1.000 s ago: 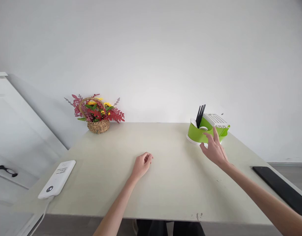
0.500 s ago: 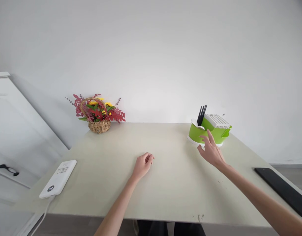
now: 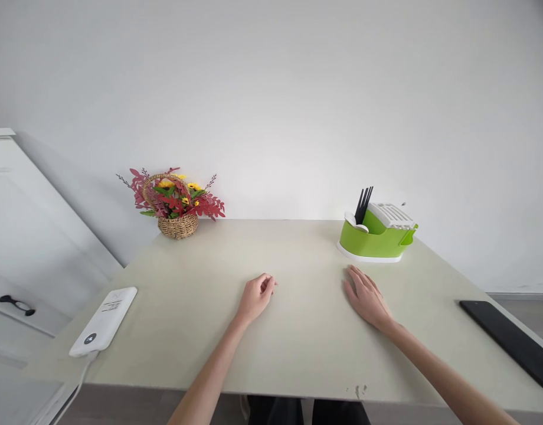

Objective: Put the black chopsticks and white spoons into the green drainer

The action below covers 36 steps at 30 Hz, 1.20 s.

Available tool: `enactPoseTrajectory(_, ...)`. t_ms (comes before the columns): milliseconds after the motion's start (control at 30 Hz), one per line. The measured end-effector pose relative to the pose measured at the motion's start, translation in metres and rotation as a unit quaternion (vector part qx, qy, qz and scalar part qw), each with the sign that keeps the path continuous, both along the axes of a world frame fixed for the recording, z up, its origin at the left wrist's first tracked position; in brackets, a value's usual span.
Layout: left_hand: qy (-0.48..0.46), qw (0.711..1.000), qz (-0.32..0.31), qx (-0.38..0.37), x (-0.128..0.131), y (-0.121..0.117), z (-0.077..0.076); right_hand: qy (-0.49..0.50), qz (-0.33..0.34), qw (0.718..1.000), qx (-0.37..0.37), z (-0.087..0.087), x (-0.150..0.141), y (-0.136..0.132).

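My left hand [image 3: 255, 297] rests on the pale table [image 3: 298, 342] near its middle, fingers curled loosely inward with nothing in them. My right hand [image 3: 366, 297] lies flat on the table, palm down, fingers stretched out, holding nothing. A short way beyond it stands a green and white utensil holder [image 3: 376, 236] with black utensils [image 3: 363, 203] sticking up out of it. The hand and the holder are apart.
A wicker basket of red and yellow flowers [image 3: 176, 203] stands at the back left by the wall. A white power bank [image 3: 103, 321] with a cable lies at the left edge. A black phone [image 3: 509, 340] lies at the right edge. A white cabinet [image 3: 28, 260] stands left.
My right hand has drawn back from the green holder and come down flat on the table. My left hand has stayed where it was.
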<state>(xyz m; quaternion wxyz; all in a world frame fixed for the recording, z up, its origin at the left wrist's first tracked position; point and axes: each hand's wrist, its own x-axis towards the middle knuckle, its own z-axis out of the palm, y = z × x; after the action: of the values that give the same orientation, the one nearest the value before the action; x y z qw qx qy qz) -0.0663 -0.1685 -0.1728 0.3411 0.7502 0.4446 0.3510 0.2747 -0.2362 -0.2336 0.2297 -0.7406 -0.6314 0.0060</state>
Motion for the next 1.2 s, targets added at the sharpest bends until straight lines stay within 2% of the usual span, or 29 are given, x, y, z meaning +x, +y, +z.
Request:
enactPoseTrajectory(267,0.005,1.000,0.001,0.013,0.002,-0.002,0.002,-0.037,0.009,0.997,-0.069,0.003,-0.004,0.000)
enactPoseTrajectory(433,0.023,0.999,0.008,0.042,0.002,-0.001,0.002,-0.046,0.005,0.996,-0.077,0.002,-0.004,0.001)
enactPoseTrajectory(667,0.059,0.988,0.068,0.123,-0.002,0.005,-0.003,-0.051,0.002,0.995,-0.084,0.000,-0.006,0.002)
enactPoseTrajectory(833,0.094,0.975,0.104,0.172,-0.006,0.002,-0.017,-0.051,0.004,0.995,-0.087,-0.001,-0.008,0.000)
enactPoseTrajectory(1000,0.232,0.933,0.150,0.232,-0.006,0.000,-0.040,-0.051,0.001,0.994,-0.093,0.001,-0.013,-0.003)
enactPoseTrajectory(1100,0.292,0.915,0.153,0.234,-0.004,0.002,-0.047,-0.050,0.000,0.994,-0.097,0.002,-0.014,-0.005)
enactPoseTrajectory(1200,0.309,0.909,0.151,0.233,-0.003,0.003,-0.050,-0.049,-0.002,0.994,-0.099,0.003,-0.016,-0.006)
